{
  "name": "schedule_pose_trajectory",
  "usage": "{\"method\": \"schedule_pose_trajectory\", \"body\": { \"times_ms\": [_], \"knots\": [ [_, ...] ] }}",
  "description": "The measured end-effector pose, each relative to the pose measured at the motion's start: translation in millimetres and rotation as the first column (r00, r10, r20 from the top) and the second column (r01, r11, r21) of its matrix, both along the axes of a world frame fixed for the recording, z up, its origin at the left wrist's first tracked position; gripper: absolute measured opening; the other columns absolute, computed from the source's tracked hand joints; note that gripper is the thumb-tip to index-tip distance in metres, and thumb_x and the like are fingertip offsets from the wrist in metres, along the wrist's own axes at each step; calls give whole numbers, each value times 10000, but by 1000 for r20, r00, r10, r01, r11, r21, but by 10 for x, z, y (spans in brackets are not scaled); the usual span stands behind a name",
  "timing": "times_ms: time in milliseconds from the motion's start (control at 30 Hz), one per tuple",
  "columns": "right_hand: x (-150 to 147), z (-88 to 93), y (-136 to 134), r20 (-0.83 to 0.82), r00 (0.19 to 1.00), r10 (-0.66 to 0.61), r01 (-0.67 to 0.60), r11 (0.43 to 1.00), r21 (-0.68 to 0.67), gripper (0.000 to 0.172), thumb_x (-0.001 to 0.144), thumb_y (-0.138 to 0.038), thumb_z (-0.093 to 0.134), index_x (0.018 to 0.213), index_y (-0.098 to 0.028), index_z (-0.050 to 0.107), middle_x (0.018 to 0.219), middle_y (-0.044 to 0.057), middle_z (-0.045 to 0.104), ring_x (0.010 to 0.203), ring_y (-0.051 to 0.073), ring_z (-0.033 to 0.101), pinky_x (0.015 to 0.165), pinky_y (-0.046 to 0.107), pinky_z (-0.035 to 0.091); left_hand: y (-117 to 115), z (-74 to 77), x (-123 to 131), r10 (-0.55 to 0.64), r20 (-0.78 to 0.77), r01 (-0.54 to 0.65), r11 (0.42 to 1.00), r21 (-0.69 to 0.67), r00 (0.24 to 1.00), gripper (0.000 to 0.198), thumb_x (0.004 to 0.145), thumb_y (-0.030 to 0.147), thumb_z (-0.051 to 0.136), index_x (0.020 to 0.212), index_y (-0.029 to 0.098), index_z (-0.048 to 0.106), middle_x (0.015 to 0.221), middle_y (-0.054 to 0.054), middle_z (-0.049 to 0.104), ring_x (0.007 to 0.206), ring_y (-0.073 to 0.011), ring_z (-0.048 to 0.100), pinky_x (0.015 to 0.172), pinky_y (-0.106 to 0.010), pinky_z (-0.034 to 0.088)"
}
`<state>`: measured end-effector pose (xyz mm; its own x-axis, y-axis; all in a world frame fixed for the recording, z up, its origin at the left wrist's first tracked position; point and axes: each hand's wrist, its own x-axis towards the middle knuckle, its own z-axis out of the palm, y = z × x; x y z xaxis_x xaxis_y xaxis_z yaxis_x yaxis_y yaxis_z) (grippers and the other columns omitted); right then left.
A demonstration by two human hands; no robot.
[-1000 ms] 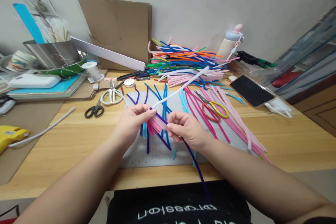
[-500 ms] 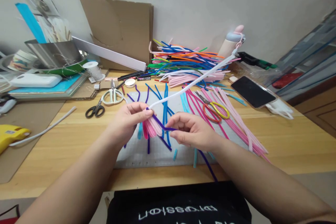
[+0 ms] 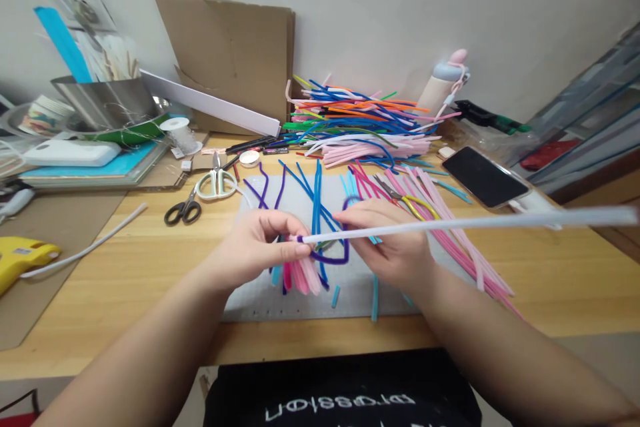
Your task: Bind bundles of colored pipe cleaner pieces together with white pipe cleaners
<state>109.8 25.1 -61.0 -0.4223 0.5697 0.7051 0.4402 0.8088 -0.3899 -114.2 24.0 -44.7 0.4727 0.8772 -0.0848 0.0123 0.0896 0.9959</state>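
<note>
One fuzzy pink pipe-cleaner bundle (image 3: 305, 277) sits pinched in the left hand (image 3: 255, 248). The right hand (image 3: 395, 248) grips a purple pipe-cleaner loop (image 3: 334, 259).

- My black shirt (image 3: 350, 380) carries white lettering, upside down from where I look; I make out "pression".
- A second line under it is cut off at the edge; I can't read it.
</note>
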Motion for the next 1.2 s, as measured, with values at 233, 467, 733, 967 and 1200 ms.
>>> {"method": "schedule_pose_trajectory", "body": {
  "times_ms": [233,467,733,967,1200],
  "knots": [
    [-142,-109,-145,-34,994,105,-110,963,-245,278,840,-201,573,1112,-187,623,1079,107,681,1067,249,614,932,392,488,1,-39,16,185,-160,-104,905,412,970,174,740,333,698,698,167,665,765,-79,656,705,-195,622,636,-315,508],
    [-346,-343,-98,-490,863,-122,-366,516,-774,429,823,-275,626,1210,-241,442,1005,60,696,833,177,657,628,283,531,33,-106,73,378,-258,-132,750,648,889,126,773,289,665,693,192,661,744,-56,679,761,-204,623,777,-366,463],
    [-362,-449,63,-546,834,-80,-505,287,-814,267,732,-232,673,985,-165,620,905,39,714,827,152,652,757,285,495,62,-182,110,401,-341,-2,650,760,850,101,800,238,633,714,187,623,716,-19,683,713,-171,607,816,-370,413],
    [-379,-472,16,-471,873,-125,-413,324,-851,180,751,-226,622,920,-167,634,807,18,708,817,157,657,791,311,496,80,-220,115,452,-374,-84,721,688,810,106,772,275,633,722,184,652,725,-35,686,732,-192,599,742,-348,433],
    [-373,-454,11,-396,913,-95,-341,356,-870,125,772,-249,593,851,-162,636,754,11,662,710,144,623,724,311,491,103,-257,144,437,-394,-205,836,508,809,168,730,331,651,704,166,660,702,-39,668,673,-180,585,637,-299,431]
  ]
}}
